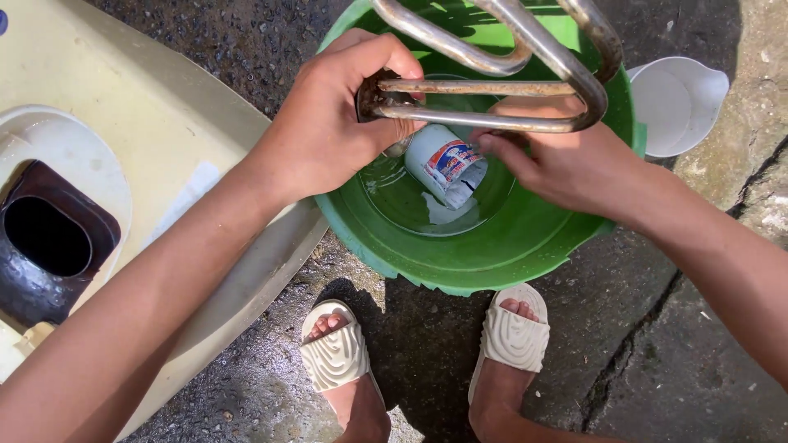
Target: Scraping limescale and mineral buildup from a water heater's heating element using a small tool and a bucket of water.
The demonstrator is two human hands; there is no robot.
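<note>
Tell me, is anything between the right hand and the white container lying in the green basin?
Nothing separates them. The right hand has its fingertips at the white container, which lies tilted in the green basin. The metal coil, held by the left hand, crosses above both and partly hides the right hand from the camera.

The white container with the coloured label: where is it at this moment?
Head view: white container lies inside the green basin, between both hands, below the metal coil.

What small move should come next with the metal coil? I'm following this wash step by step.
Probably lower the coil toward the water in the green basin: the left hand grips its rusty end above the basin, while the right hand touches its lower bar, beside a white container.
</note>
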